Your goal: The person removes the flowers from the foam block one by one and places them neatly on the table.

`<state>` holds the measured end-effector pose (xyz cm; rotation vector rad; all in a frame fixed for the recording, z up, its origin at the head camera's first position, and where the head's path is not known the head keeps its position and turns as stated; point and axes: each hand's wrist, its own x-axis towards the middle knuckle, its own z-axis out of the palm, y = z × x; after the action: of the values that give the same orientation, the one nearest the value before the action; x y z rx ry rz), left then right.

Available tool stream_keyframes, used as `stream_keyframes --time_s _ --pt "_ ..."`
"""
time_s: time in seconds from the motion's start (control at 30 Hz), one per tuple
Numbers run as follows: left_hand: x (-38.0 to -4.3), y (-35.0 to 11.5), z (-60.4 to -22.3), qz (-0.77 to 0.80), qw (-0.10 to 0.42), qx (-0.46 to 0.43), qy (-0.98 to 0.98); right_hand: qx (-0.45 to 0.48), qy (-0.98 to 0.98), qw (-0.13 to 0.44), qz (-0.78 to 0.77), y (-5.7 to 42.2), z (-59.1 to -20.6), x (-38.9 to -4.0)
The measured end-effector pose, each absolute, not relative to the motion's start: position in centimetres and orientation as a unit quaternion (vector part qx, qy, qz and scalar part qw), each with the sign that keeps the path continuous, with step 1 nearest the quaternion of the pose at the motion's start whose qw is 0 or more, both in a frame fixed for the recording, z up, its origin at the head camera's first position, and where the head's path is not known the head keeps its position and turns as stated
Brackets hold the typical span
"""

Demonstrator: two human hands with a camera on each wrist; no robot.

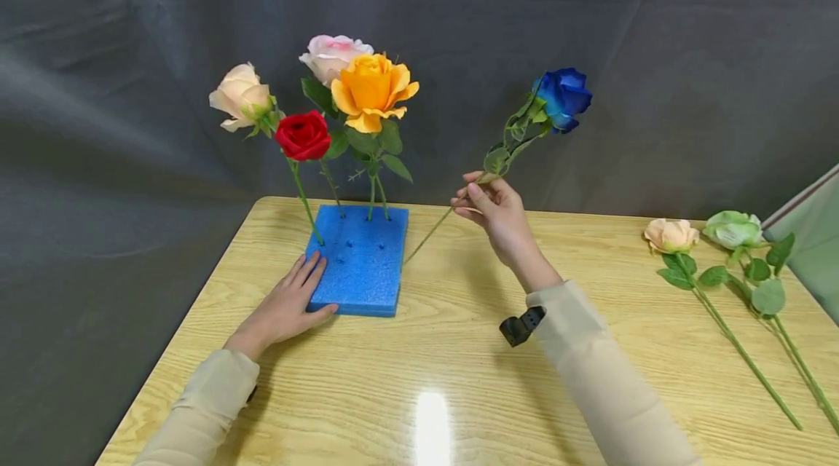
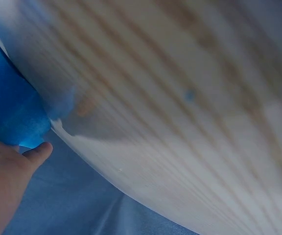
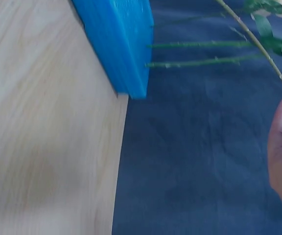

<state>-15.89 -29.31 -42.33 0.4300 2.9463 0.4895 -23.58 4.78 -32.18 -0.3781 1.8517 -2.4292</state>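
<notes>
My right hand pinches the stem of a blue rose between thumb and fingers, with the bloom up to the right. The stem slants down left, its lower end near the right side of a blue foam block. On that block's left front edge rests my left hand, fingers spread and thumb at the front. A red rose, a peach rose, a pale pink rose and an orange rose rise above the block, their stems in its holes. Several other holes show in its top.
To the right on the wooden table lie another peach rose and a pale green rose, their stems toward the front right. A dark grey cloth hangs behind the table.
</notes>
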Motion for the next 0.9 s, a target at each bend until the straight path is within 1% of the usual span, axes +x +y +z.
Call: stream_keyframes --time_s 0.37,0.6,0.9 --pt "-15.8 -29.2 -42.3 0.158 0.062 0.142 0.975 -0.126 0.623 0.050 -0.771 9.9 -32.0 -23.7" --pt "-16.0 -29.2 -42.4 0.160 0.068 0.144 0.974 -0.132 0.682 0.058 -0.717 13.0 -32.5 -23.5" --pt "-16.0 -29.4 -42.6 0.158 0.063 0.147 0.974 -0.127 0.746 0.048 -0.652 16.2 -33.4 -23.4"
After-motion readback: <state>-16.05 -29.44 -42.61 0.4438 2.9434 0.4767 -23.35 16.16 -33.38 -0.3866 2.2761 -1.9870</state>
